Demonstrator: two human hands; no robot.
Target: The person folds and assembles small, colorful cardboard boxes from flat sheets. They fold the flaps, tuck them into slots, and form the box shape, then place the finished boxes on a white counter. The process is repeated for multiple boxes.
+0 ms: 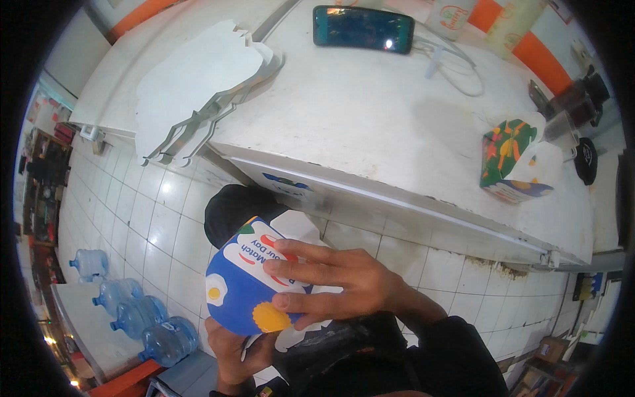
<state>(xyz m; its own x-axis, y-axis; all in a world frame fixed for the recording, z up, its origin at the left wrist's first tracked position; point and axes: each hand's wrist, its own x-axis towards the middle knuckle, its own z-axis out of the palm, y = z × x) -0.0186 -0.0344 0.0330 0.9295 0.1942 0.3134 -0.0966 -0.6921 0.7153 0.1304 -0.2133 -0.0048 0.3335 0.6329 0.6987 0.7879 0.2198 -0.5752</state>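
Observation:
Between my hands, in front of my body, is a blue cardboard food box [228, 301] printed with a fried egg, a yellow shape and a white label. Some of its white flaps stick out, so it looks partly folded. My left hand [235, 351] grips its lower edge from below, with the fingers partly hidden. Across the printed face lie the long fingers of my right hand [337, 281], pressing on the panel from the right side. On the white counter [370, 112] ahead, a stack of flat white box blanks [192, 86] overhangs the front edge at the left.
A folded, colourful food box [512, 159] stands at the counter's right. Toward the back lie a phone [362, 30] and a white cable [456, 63], near printed cups [450, 16]. Large blue water bottles [169, 341] are at the lower left. A dark round object [231, 208] sits below the counter.

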